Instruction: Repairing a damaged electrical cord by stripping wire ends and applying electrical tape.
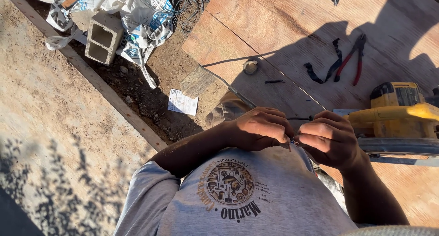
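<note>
In front of the grey shirt, over the edge of the plywood sheet [292,25], the left hand [261,127] and the right hand [330,137] meet fingertip to fingertip; both are curled narrow, pinching a small thin piece [291,140] between them, too tiny and shaded to tell what it is; a thin dark wire [299,119] seems to run from the hands toward the board, though whether it joins the pinched piece I cannot tell; the piece's long axis seems to lie roughly left to right, from one hand to the other, but which end leads cannot be made out; judging by the grip, the fine work on it looks to be in the middle, neither begun just now nor finished; the red-handled pliers [351,59] lie untouched on the board, well apart from the hands, beside a black strap [325,67]; a yellow power saw [398,112] rests just beside the right hand; a concrete block [103,38] and crumpled sacks [141,16] lie on the dirt beyond
</note>
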